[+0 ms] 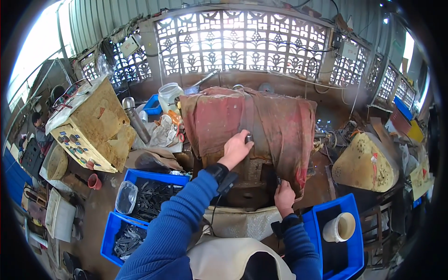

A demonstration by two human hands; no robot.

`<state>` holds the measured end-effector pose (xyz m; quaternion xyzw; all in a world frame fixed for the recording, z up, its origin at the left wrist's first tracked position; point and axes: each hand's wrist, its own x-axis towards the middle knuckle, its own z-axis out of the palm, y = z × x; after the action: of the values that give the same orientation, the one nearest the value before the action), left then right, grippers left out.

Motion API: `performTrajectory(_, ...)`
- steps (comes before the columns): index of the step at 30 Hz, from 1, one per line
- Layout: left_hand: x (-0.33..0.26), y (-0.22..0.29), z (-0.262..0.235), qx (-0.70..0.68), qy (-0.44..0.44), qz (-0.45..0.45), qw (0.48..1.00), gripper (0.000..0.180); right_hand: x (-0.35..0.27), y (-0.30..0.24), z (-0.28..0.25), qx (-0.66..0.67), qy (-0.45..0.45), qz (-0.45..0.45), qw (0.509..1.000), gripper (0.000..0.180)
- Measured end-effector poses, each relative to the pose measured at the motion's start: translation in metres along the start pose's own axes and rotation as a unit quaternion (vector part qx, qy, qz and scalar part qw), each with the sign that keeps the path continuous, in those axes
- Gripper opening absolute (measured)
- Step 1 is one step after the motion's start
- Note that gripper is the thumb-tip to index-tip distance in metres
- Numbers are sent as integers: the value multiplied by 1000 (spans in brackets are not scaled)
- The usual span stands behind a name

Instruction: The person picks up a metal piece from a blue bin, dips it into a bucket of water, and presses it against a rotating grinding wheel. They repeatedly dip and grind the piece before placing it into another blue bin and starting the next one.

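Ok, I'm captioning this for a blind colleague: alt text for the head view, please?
A person's left grip holds a small dark object by draped reddish cloth; the right grip is lower, near the cloth's edge. Blue bins hold dark strips at left; another holds a pale bucket at right.

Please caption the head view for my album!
Left grip holds a small dark piece; right grip near draped red cloth.

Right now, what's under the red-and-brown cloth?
Below the front edge of the cloth, part of a brown, grimy structure shows near the right hand; whatever else lies under there is covered.
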<state>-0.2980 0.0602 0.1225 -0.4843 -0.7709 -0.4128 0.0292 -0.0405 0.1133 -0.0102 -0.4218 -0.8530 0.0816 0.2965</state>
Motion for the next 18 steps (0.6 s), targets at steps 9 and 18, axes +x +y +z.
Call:
performTrajectory(9, 29, -13, 4, -16, -59, -77, 995, 38, 2, 1, 2, 1, 10, -5, 1000, 17)
performTrajectory(18, -25, 75, -65, -255, 78, 83, 960, 18, 0, -1, -3, -3, 3, -2, 1000, 16)
